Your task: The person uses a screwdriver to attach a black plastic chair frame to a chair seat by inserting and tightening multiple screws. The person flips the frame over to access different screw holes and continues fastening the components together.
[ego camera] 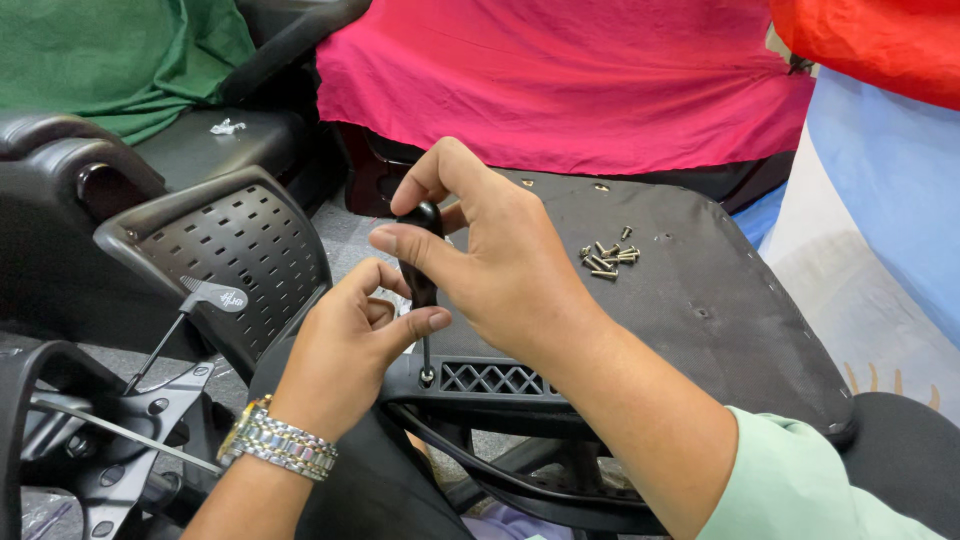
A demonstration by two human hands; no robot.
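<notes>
My right hand (pixel 490 260) grips the black handle of a screwdriver (pixel 421 262) held upright, its tip down in a hole of a black plastic chair bracket (pixel 490 380). My left hand (pixel 350 340), with a metal wristwatch (pixel 278 445), curls around the lower part of the screwdriver, thumb pressed against the shaft. The bracket lies along the near edge of an upturned black chair seat base (pixel 700 300). A small pile of several screws (pixel 606 258) rests on that base, just right of my right hand.
A perforated black chair back (pixel 240 240) leans at left with a T-handle hex key (pixel 190 315) resting on it. A chair mechanism plate (pixel 130 440) sits at lower left. Pink cloth (pixel 560 70), green cloth (pixel 110 50) and another black chair lie behind.
</notes>
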